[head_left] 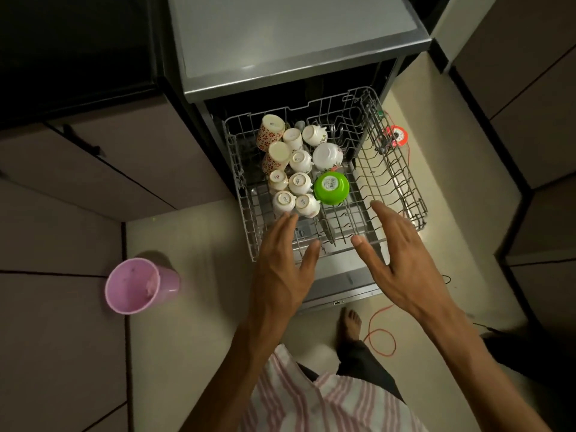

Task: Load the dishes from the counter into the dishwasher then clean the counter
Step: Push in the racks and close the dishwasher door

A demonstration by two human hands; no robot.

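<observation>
At the bottom we see our striped shirt [327, 400] and a bare foot [350, 322] on the pale floor [193, 307], with a pink cup [137, 285] at lower left. Our left hand [280, 266] and right hand [402, 257] reach out with loose, straight fingers, holding nothing, over the front of the dishwasher rack [389, 179] in the middle. Further up, white cups [299, 160] and a green bowl [331, 187] sit upside down in it, and the dark upper left is too dim to make out.

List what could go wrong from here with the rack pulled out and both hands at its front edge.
1. The cups sit packed upside down on the left of the rack; a hard push by the left hand or right hand may knock them together.
2. The green bowl leans tilted on the tines and may tip.
3. The orange cord loops on the floor by the bare foot, a likely trip hazard.
</observation>
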